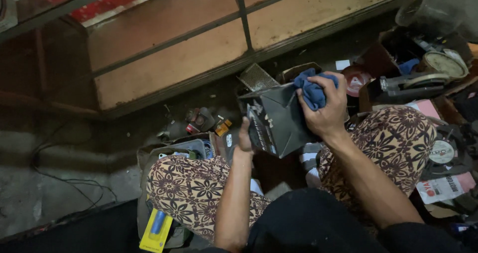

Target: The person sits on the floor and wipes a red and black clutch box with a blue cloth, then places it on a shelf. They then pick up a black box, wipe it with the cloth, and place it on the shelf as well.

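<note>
A long wooden shelf unit [189, 59] with metal framing lay across the top of the view, above a dim concrete floor [45, 183] strewn with clutter. The person sat on that floor with knees apart, in floral-patterned trousers [398, 143]. Between the knees, raised off the floor, was a dark angular metal housing [276, 121] — a boxy part with folded faces. The left hand [244, 136] gripped its lower left edge, fingers closed behind it. The right hand [326, 106] was closed around a bunched blue cloth [312, 91], pressed against the housing's upper right corner. Right of the knee lay round gauges [444, 63] and loose papers [443, 188]. Near the left thigh sat a yellow blister pack [155, 231] — a blue item inside it. Small cans [199, 119] stood beside the shelf unit.
</note>
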